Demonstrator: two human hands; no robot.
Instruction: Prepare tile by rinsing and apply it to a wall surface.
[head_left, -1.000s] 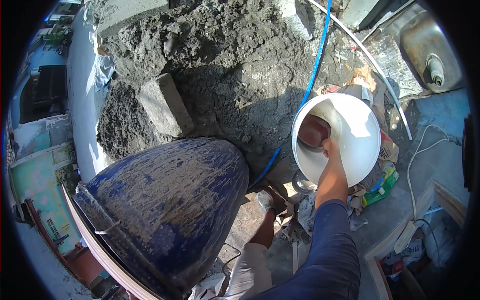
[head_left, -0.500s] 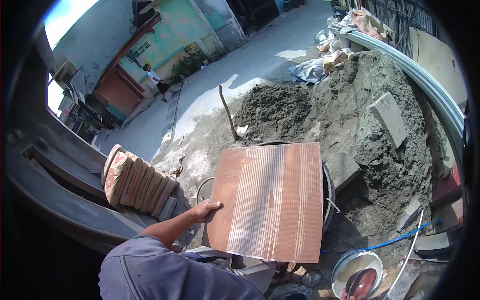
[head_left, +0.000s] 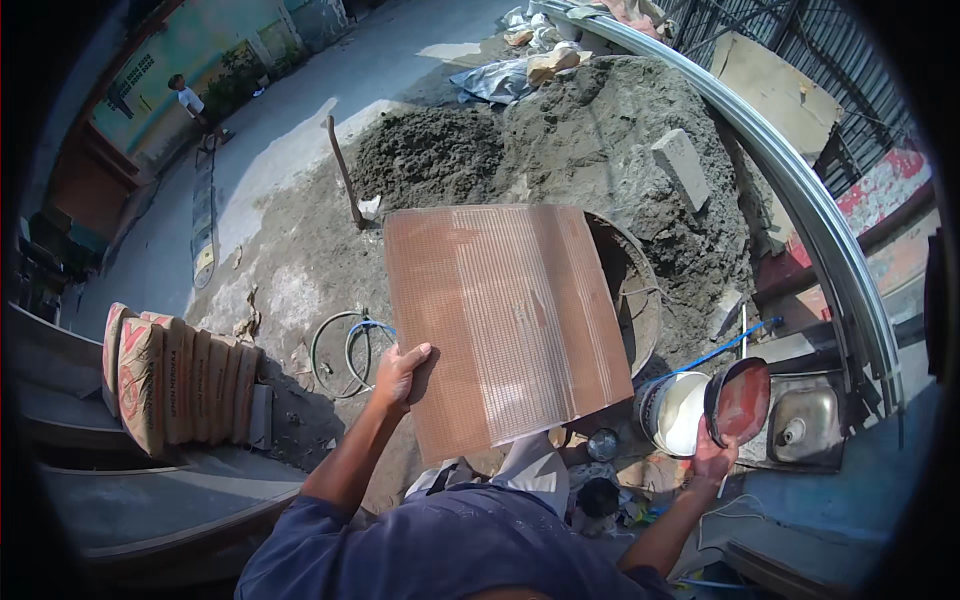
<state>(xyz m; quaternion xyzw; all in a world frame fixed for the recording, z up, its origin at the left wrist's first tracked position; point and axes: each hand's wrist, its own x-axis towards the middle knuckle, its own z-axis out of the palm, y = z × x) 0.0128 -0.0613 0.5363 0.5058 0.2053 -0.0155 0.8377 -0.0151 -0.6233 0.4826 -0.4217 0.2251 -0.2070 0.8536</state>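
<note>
The right fingers now hold the red dipper out of the white bucket beside them, left fingers pinching the brown panel, so neither are free.

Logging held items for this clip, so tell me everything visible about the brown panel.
The panel is thin, flat and roughly square, reddish-brown, with a fine grid texture and pale streaks running along it; it looks like the back of a ceramic tile. The left hand grips its left edge, thumb on the visible face. It sits slightly rotated, covering part of the drum's mouth; whether they touch is unclear.
</note>
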